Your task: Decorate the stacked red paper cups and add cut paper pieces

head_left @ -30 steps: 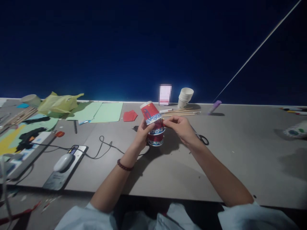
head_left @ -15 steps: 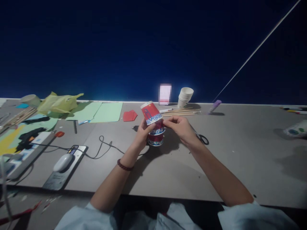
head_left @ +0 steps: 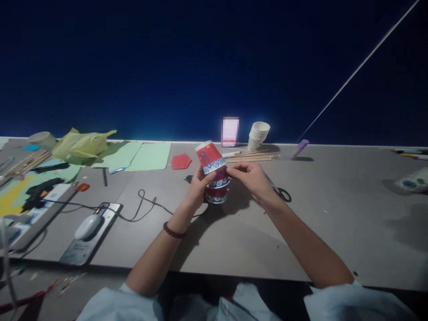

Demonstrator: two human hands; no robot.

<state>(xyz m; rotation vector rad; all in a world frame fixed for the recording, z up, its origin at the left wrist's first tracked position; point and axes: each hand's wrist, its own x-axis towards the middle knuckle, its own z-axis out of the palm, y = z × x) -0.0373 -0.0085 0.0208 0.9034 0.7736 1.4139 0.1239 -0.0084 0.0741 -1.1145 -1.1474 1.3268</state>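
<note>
At the middle of the grey table, the left hand grips the tilted top one of seemingly three stacked red-and-blue paper cups. The right hand pinches its edge. No writing is readable. Behind stands one stack of white cups.

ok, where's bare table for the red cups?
Bare: the wide stretch right of the scissors, and the strip between the red cups and near edge. Crowded: left side (power strip, cable, green paper) and back edge (white cups, sticks).

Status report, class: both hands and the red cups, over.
Left hand grips red cup stack, top cup tilted. Right hand pinches its rim. Scissors by right wrist.
</note>
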